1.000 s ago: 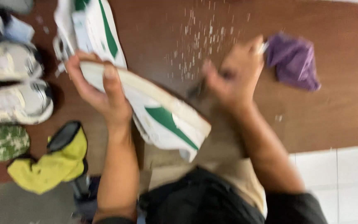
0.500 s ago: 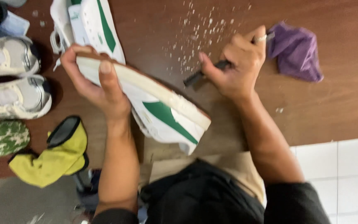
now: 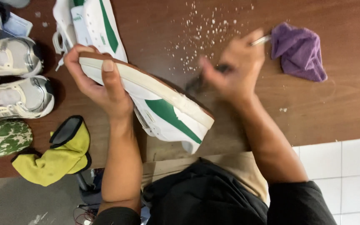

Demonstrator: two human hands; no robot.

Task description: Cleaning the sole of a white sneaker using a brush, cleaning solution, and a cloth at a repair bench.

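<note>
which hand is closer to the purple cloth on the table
Right. The right hand holds a small tool just beside the purple cloth, not touching it. The left hand grips the white and green sneaker, far across the table from the cloth.

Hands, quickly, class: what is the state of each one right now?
Left hand: closed on the white and green sneaker, gripping it by the sole edge.
Right hand: closed on a thin tool, motion-blurred; tool's kind cannot be told.

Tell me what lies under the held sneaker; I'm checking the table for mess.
Under the white and green sneaker held by the left hand is the brown wooden table, with white crumbs nearby. The spot directly beneath is covered.
</note>
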